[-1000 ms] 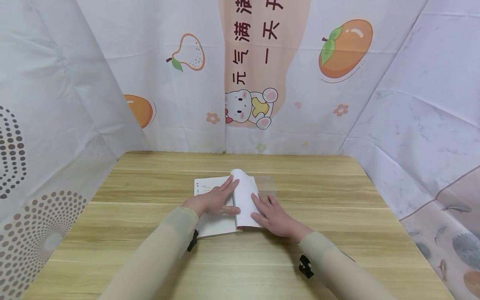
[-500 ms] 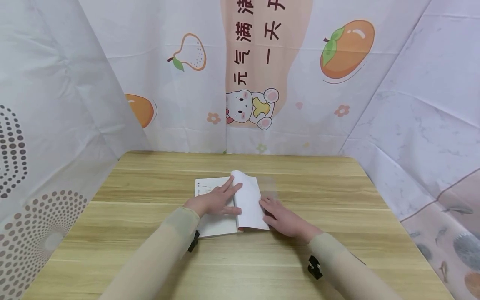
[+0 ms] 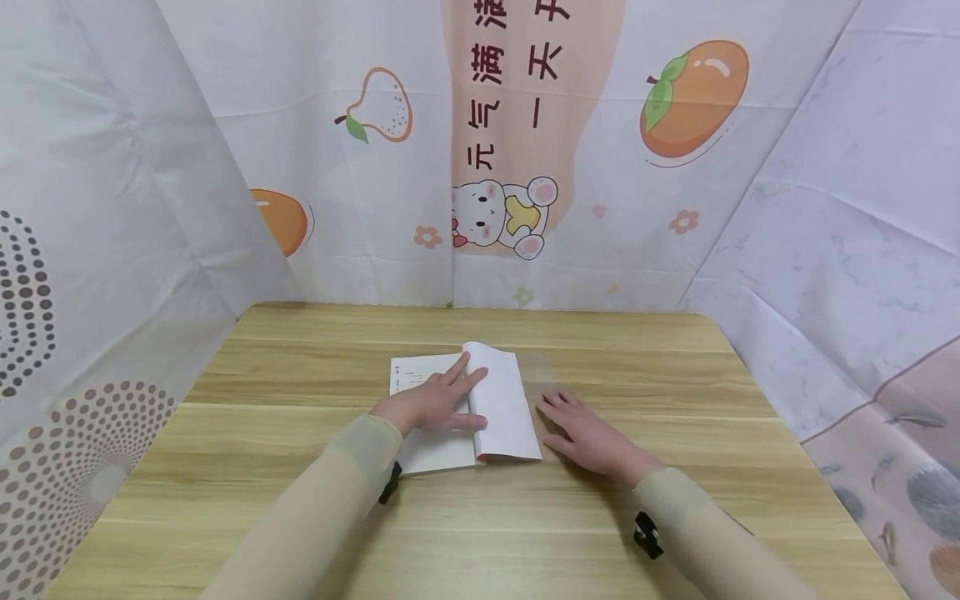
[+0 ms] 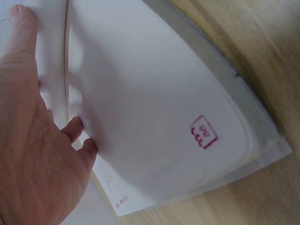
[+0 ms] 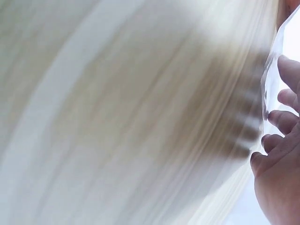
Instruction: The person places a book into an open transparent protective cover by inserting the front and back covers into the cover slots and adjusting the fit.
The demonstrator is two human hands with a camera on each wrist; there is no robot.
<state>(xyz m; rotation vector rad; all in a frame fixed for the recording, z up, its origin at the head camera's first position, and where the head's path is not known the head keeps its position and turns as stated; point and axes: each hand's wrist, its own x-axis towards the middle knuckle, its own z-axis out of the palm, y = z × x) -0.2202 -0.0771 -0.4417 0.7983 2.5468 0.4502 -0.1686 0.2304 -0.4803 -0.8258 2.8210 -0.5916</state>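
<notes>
An open book (image 3: 431, 454) lies on the wooden table, its left page bearing small print. Over its right side rests a white sheet (image 3: 510, 421), curved at the spine. My left hand (image 3: 433, 404) presses across the spine with spread fingers, thumb and fingertips on the white sheet. In the left wrist view the page (image 4: 136, 93) shows a small red printed mark (image 4: 204, 132). Just right of the sheet, my right hand (image 3: 592, 437) rests low with fingers slightly bent. Faint clear film (image 3: 537, 368) sticks out beyond the book's right edge; the right wrist view shows fingertips beside a shiny transparent edge (image 5: 267, 89).
The wooden table (image 3: 300, 500) spreads around the book on all sides. Printed curtains (image 3: 360, 208) hang behind it and along both sides. A black strap piece (image 3: 647, 535) sits at the right wrist, another (image 3: 390, 483) at the left.
My right hand has slid rightward off the white sheet to the table area beside it. The sheet's lower right corner now shows. The left hand has stayed nearly still.
</notes>
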